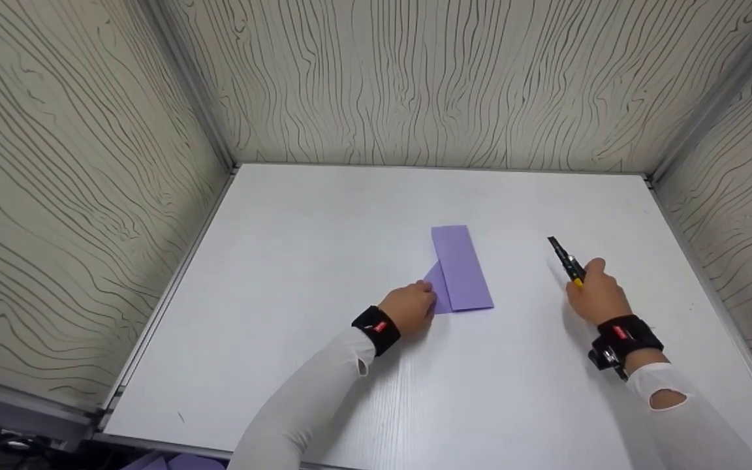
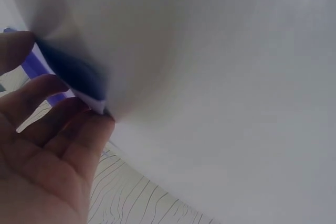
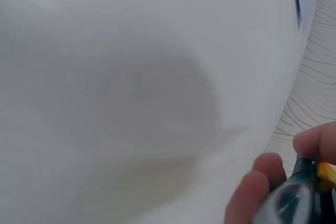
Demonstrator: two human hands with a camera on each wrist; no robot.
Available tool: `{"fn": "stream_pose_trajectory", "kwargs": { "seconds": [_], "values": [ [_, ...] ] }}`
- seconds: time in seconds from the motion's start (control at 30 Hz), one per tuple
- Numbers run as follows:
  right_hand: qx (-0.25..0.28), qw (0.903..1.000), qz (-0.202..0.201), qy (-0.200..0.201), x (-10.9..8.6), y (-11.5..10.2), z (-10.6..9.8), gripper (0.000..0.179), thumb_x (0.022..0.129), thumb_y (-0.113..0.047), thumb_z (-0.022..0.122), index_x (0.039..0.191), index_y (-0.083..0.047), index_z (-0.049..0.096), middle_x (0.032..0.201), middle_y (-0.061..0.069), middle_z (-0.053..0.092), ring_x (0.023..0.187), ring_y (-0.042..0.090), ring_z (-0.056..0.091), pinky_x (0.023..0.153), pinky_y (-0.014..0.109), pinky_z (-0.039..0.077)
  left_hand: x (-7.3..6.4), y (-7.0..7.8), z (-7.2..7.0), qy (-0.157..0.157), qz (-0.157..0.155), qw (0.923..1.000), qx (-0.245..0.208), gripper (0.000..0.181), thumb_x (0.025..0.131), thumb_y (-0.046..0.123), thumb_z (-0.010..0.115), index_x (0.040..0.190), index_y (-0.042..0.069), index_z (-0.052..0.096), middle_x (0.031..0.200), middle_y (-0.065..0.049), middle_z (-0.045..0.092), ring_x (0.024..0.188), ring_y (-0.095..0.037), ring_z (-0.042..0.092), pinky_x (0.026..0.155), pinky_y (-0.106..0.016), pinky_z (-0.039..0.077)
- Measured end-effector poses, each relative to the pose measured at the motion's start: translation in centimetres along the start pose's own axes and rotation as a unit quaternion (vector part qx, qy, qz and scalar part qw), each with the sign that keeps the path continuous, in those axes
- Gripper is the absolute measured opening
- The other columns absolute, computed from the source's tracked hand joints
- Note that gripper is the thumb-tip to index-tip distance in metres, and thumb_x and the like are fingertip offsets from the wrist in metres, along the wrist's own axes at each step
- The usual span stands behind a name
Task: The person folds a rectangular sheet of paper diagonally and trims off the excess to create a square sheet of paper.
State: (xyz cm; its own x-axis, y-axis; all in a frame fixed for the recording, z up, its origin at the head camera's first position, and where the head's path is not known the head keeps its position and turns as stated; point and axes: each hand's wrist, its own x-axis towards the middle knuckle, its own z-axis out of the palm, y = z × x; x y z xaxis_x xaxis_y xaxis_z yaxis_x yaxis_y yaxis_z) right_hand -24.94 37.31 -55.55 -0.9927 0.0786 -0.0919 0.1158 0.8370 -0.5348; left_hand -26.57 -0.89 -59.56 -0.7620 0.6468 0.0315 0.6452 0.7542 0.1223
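Left fingers [image 1: 425,290] pinching purple paper [image 1: 464,271], right fingers [image 1: 574,294] gripping dark tool [image 1: 566,262], forearms [image 1: 311,391] angled inward

No text can be read; the red tags [image 1: 381,326] on the black wristbands [image 1: 641,331] are too small.

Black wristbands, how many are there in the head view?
2. One wristband is just behind the left hand, which pinches the purple paper; the other wristband is behind the right hand, which grips a dark tool. None seems hidden.
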Motion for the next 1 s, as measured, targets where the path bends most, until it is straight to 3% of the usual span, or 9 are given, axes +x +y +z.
{"fn": "stream_pose_trajectory", "kwargs": {
  "seconds": [0.27, 0.4, 0.53, 0.83, 1.0],
  "values": [
    [-0.013, 0.9986, -0.034, -0.039, -0.5, -1.6, 1.6, 0.044, 0.109, -0.016, 0.051, 0.137, 0.015, 0.038, 0.09, 0.027, 0.068, 0.066, 0.028, 0.061, 0.056, 0.036, 0.047, 0.0, 0.3, 0.3, -0.005, -0.019, 0.9998, 0.004, 0.028, 0.108, 0.022, 0.062, 0.125, 0.005, 0.075, 0.13, -0.01, 0.07, 0.121, -0.027, 0.069, 0.1, -0.038, 0.062],
    [-0.007, 0.9976, -0.043, -0.053, -0.7, -2.4, 2.6, 0.047, 0.115, -0.038, 0.048, 0.121, 0.008, 0.053, 0.081, 0.015, 0.061, 0.068, 0.025, 0.057, 0.059, 0.034, 0.043, -0.1, 0.4, 0.0, -0.014, -0.03, 0.9994, 0.008, 0.035, 0.11, 0.027, 0.06, 0.134, 0.004, 0.072, 0.138, -0.014, 0.068, 0.13, -0.03, 0.066, 0.108, -0.041, 0.058],
    [-0.014, 0.9968, -0.058, -0.053, -1.3, -3.4, 3.6, 0.055, 0.116, -0.052, 0.041, 0.105, 0.0, 0.053, 0.074, 0.005, 0.049, 0.065, 0.023, 0.052, 0.057, 0.034, 0.039, -0.4, 0.4, -0.5, -0.033, -0.028, 0.999, 0.009, 0.042, 0.11, 0.032, 0.058, 0.139, 0.004, 0.069, 0.142, -0.015, 0.066, 0.131, -0.031, 0.064, 0.11, -0.041, 0.056],
    [-0.071, 0.9896, -0.121, -0.032, -2.8, -5.6, 6.0, 0.043, 0.113, -0.043, 0.05, 0.094, -0.005, 0.05, 0.068, 0.004, 0.047, 0.06, 0.023, 0.049, 0.055, 0.035, 0.035, -0.8, 0.1, -1.2, -0.052, -0.018, 0.9984, 0.015, 0.039, 0.108, 0.026, 0.059, 0.142, 0.009, 0.067, 0.141, -0.013, 0.065, 0.125, -0.028, 0.065, 0.106, -0.04, 0.058],
    [-0.079, 0.9833, -0.158, -0.044, -3.7, -6.3, 7.0, 0.035, 0.111, -0.037, 0.056, 0.091, -0.009, 0.05, 0.066, 0.0, 0.043, 0.057, 0.019, 0.045, 0.054, 0.032, 0.033, -0.8, -0.3, -1.0, -0.038, -0.031, 0.9988, -0.009, 0.036, 0.107, 0.025, 0.063, 0.138, 0.008, 0.069, 0.145, -0.01, 0.067, 0.129, -0.027, 0.066, 0.108, -0.039, 0.058]
  ]
}}
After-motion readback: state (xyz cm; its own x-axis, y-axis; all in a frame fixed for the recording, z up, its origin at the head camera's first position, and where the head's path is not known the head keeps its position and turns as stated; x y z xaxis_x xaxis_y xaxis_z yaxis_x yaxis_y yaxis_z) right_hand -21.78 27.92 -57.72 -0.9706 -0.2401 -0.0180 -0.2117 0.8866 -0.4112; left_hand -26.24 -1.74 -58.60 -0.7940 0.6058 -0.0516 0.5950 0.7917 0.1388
